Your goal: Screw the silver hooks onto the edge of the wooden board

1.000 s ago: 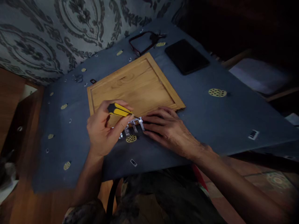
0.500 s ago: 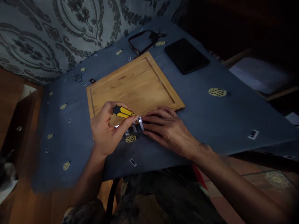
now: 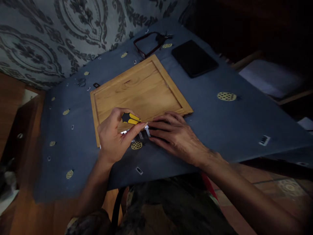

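My left hand (image 3: 114, 137) is closed around the black-and-yellow handle of a screwdriver (image 3: 132, 118), its thumb reaching along toward a small metal hinge (image 3: 147, 130). The screwdriver's tip is hidden. That hinge sits at the near edge of a framed wooden cabinet door (image 3: 137, 88), which lies flat on the table. My right hand (image 3: 171, 132) rests with fingers stretched out over the door's near edge, fingertips touching or very close to the hinge. More metal shows between the hands, partly covered by my left thumb.
A blue patterned cloth (image 3: 205, 130) covers the table. Beyond the door lie glasses (image 3: 146, 54), keys (image 3: 168, 35) and a dark flat tablet-like object (image 3: 195, 58). Scissors (image 3: 80, 82) are at the far left, near the patterned wall (image 3: 80, 29).
The screwdriver handle has turned and shifted slightly right in my left hand, which has moved a little the same way. My right hand has stayed in place.
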`<state>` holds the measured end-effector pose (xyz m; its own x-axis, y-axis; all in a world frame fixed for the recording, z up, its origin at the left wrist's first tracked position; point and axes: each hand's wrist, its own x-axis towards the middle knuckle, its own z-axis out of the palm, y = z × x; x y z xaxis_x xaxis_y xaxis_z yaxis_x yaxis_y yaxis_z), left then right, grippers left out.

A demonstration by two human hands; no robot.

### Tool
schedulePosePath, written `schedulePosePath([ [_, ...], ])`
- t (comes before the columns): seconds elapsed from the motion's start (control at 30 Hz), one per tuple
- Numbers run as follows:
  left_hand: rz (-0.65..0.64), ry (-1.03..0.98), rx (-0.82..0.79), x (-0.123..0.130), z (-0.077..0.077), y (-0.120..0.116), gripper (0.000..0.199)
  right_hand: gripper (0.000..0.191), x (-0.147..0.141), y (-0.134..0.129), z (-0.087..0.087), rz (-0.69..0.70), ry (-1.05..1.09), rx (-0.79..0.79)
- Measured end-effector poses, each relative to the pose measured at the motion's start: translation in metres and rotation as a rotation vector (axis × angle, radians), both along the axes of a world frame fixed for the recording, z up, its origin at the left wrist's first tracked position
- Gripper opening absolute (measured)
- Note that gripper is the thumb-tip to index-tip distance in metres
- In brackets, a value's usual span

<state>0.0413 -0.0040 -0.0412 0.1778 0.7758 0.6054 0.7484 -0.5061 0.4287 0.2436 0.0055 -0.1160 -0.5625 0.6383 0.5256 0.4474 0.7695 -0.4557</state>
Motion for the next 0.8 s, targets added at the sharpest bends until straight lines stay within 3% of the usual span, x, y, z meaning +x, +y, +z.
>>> schedulePosePath([
  [0.8, -0.064, 0.03, -0.105, -0.0013, 0.0066, -0.0038, 0.018, 0.021, -0.0003, 0.0002, 0.0016, -0.001, -0.023, -0.03],
])
